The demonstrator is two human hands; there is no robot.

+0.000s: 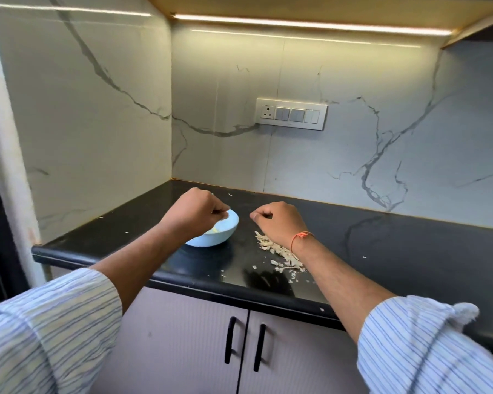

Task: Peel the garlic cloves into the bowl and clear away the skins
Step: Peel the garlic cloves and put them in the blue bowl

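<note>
The pale bowl (217,234) sits upright on the black countertop (382,251), toward its left end, with something pale yellow inside. The garlic skins (279,251) lie in a loose strip at the bowl's 3 to 4 o'clock, its long axis running from 10 toward 4 o'clock. The left hand (194,211) hangs over the bowl with fingers curled, pinching a small pale scrap. The right hand (279,220) is curled above the skins' far end; whether it holds anything cannot be told
</note>
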